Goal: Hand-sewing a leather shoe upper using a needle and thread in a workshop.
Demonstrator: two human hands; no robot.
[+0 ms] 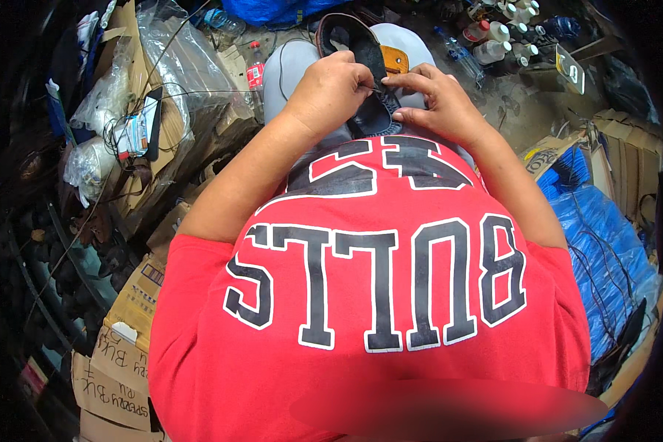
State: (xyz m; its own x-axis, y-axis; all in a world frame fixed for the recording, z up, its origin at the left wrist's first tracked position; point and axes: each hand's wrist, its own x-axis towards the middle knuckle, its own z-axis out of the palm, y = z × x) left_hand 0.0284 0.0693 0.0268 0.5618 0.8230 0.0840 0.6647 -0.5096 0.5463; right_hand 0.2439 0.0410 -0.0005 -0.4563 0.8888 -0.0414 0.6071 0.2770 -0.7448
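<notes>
Over here, one head-worn fisheye peers steeply down from close above the red shirt [379, 283], facing past it toward the dark shoe [367, 46].

Bright light saturates the red T-shirt [401, 295], blurred near the bottom, while fisheye edges curve into black.
</notes>
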